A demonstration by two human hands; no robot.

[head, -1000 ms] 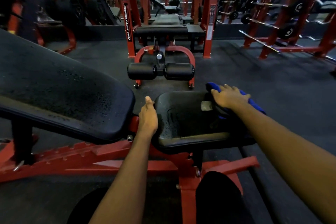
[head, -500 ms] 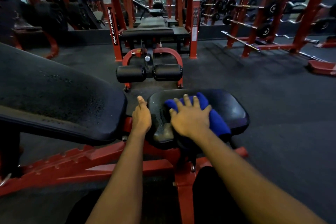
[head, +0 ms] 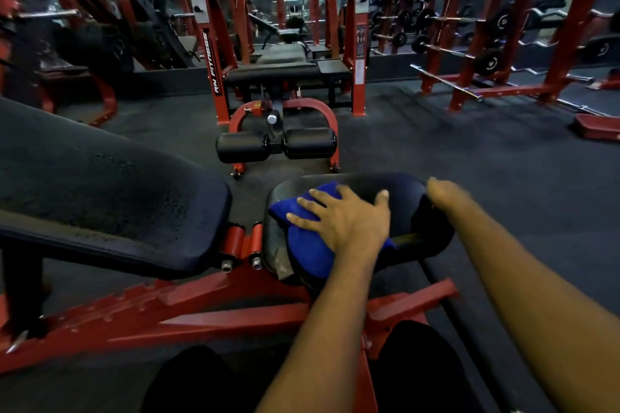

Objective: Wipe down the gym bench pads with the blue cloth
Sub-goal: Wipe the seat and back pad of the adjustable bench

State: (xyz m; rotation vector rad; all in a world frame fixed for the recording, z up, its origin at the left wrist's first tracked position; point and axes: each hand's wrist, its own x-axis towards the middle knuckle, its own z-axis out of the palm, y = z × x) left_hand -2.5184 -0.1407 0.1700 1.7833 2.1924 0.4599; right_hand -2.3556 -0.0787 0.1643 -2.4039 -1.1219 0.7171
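Note:
The blue cloth (head: 305,245) lies bunched on the left half of the small black seat pad (head: 407,198). My left hand (head: 345,221) presses flat on the cloth, fingers spread and pointing left, thumb toward the right. My right hand (head: 444,193) is at the seat pad's far right edge, away from the cloth; it is blurred and its fingers are unclear. The long black back pad (head: 110,198) slopes up to the left, with a gap and red hinge tubes between it and the seat pad.
Two black roller pads (head: 275,144) stand just beyond the seat pad. The bench's red frame (head: 208,308) runs below, with my dark knees under it. Another bench (head: 271,72) sits in a red rack ahead. Barbell racks (head: 469,43) line the right.
My left hand left the gap beside the seat pad and now presses the cloth. My right hand came off the cloth and moved to the pad's right edge. The cloth shifted left.

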